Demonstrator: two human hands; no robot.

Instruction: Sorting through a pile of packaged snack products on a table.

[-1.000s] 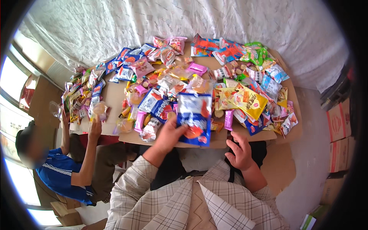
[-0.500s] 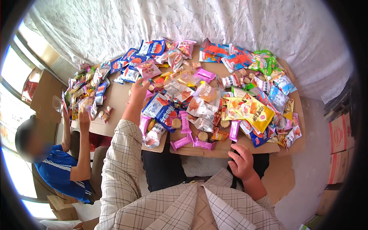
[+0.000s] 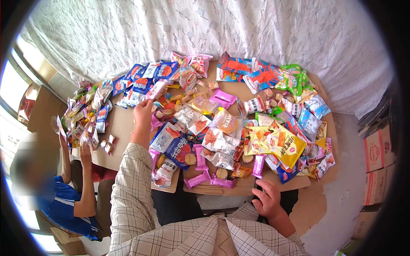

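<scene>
Pink pkt (image 3: 157, 90) in narrow L grip (image 3: 143, 114)

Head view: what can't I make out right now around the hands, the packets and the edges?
- Left hand, head view: whether it grips the pink packet or only touches it; its fingers hide the contact.
- Beneath the yellow packet, head view: covered by the packet itself.
- Co-worker's face, head view: blurred.
- Cardboard boxes, head view: right ends cut off by the dark lens rim.
</scene>
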